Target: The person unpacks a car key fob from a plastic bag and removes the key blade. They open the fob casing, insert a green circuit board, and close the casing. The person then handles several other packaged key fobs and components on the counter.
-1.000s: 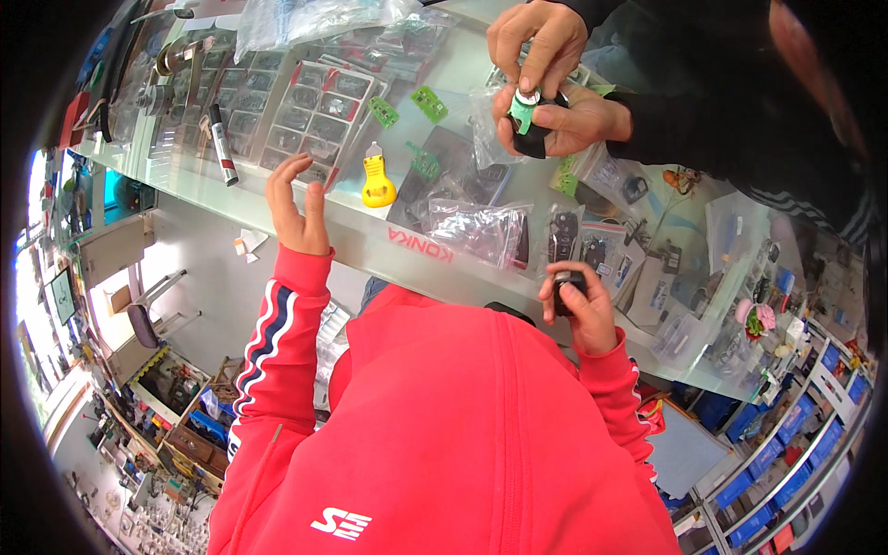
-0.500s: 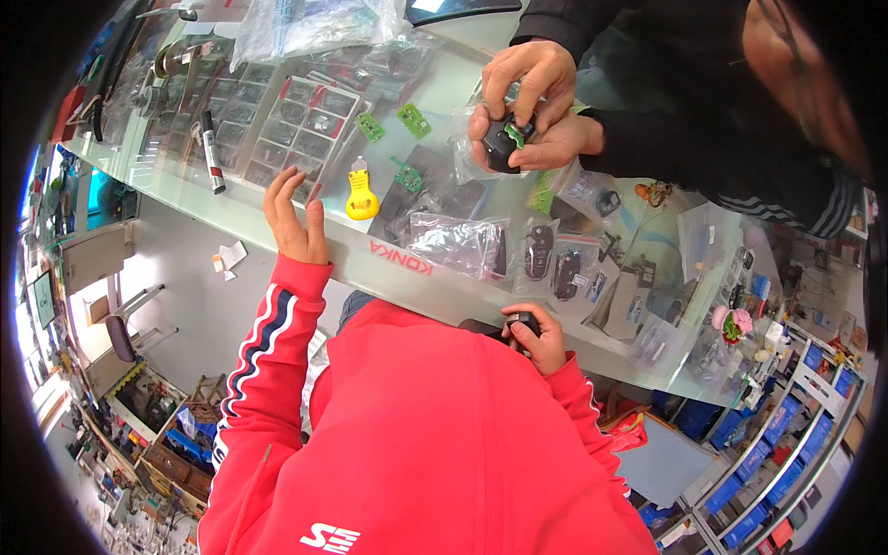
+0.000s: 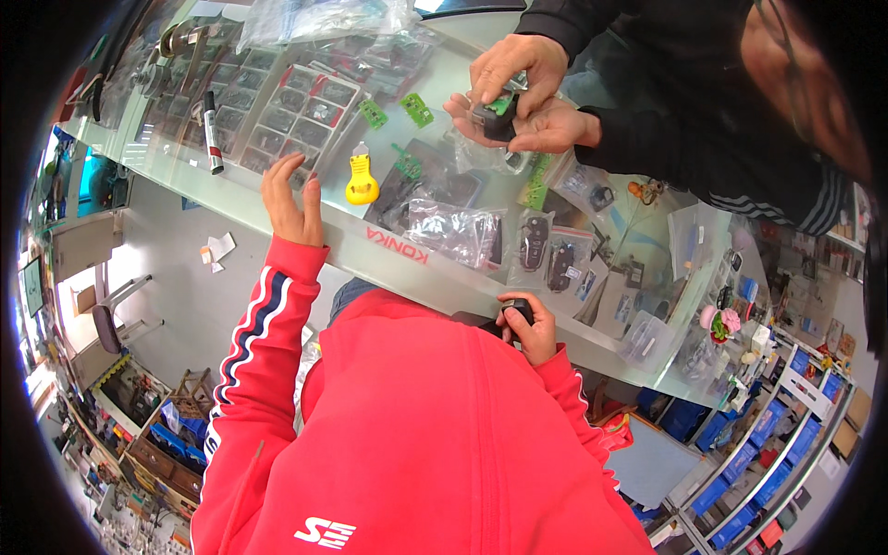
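Observation:
My left hand (image 3: 294, 203) rests at the near edge of the glass counter (image 3: 398, 250), fingers loosely apart, with nothing in it. Just right of it lies a yellow-handled tool (image 3: 362, 178) with a short flat blade. At the counter's near edge, my right hand (image 3: 536, 335) is wrapped round a small black device (image 3: 516, 312); its exact kind is hard to make out. Across the counter, a person in dark sleeves holds a black casing (image 3: 499, 127) in a cupped palm. That person's other hand (image 3: 525, 67) has its fingers on a green circuit board (image 3: 500, 104) at the casing.
Loose green circuit boards (image 3: 416, 109) lie beyond the yellow tool. Bagged black key fobs (image 3: 533, 242) sit near my right hand. Left are a marker (image 3: 213, 134) and a compartment box (image 3: 301, 116). Clear plastic bags (image 3: 324, 20) lie at the back, with pink flowers (image 3: 725, 324) at right.
The other person's hands have shifted slightly left and turned the casing, and the upper hand's fingers have spread. My hands hold nearly the same pose; my view has shifted slightly.

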A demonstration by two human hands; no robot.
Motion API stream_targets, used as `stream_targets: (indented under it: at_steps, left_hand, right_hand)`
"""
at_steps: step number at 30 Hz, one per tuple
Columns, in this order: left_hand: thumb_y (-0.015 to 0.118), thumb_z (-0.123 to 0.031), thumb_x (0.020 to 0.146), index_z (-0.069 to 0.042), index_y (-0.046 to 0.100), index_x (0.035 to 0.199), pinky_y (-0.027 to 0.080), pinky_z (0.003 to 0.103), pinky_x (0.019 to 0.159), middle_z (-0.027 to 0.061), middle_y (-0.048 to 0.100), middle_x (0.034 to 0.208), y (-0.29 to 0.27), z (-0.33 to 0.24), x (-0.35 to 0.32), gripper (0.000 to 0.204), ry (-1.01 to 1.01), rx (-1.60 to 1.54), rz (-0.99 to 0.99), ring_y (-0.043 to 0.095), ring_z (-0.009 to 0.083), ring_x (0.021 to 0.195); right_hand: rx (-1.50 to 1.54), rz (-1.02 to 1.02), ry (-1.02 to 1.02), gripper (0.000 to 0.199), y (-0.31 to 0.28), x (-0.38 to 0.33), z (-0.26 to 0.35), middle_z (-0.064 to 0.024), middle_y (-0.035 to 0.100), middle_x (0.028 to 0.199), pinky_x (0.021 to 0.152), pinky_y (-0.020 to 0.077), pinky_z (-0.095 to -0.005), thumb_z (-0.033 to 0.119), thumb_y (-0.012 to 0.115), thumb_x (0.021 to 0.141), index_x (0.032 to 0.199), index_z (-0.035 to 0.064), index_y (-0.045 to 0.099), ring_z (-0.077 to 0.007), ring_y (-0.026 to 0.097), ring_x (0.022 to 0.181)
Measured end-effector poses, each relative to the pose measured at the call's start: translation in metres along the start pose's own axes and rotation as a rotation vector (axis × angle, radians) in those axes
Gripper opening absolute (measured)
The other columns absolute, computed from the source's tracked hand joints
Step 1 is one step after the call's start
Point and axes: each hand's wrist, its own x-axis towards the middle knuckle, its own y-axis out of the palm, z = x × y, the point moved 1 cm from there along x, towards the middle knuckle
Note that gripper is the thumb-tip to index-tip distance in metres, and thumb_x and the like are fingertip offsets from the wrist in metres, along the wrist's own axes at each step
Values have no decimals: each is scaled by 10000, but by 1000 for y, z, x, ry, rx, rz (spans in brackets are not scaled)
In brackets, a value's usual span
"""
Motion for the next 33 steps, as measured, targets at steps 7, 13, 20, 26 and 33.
stream_targets:
  at_steps: [7, 13, 20, 26, 33]
  left_hand:
    - [500, -192, 851, -35, 487, 1106, 255, 420, 984, 134, 519, 1093, 1, 2, -1, 300, -18, -2, -11, 443, 313, 1063]
    - [498, -207, 855, -39, 489, 1104, 249, 424, 991, 133, 518, 1092, 2, 2, -2, 300, -36, -3, -6, 444, 317, 1060]
    - [495, -202, 856, -38, 488, 1097, 247, 430, 995, 136, 515, 1089, 2, 1, -1, 292, -50, -21, 6, 446, 318, 1055]
    - [505, -186, 844, -37, 485, 1099, 249, 434, 991, 136, 516, 1082, 3, 6, -3, 296, -57, -15, 7, 452, 316, 1044]
    - [560, -121, 811, -8, 450, 1153, 336, 340, 928, 124, 510, 1093, -2, -13, 19, 377, -249, -311, -43, 458, 231, 1056]
  right_hand:
    - [-38, 2, -16, 254, -2, 1, -2, -71, 557, 728, 485, 404, -203, 176, 542, 849, 1037, 5, 528, -87, 492, 523]
    - [-9, -10, -8, 246, -1, 1, -1, -50, 559, 716, 498, 399, -195, 158, 555, 845, 1036, 4, 535, -68, 483, 525]
    - [11, -23, 12, 242, 0, 1, 1, -43, 558, 708, 504, 401, -199, 148, 565, 841, 1030, 0, 536, -63, 480, 526]
    - [14, -20, 0, 237, 0, 1, 1, -43, 558, 707, 500, 401, -203, 134, 565, 836, 1032, 4, 535, -70, 482, 525]
    - [-47, -45, 28, 218, -1, 2, 2, -56, 566, 696, 481, 395, -204, 124, 558, 834, 1018, 8, 547, -81, 492, 506]
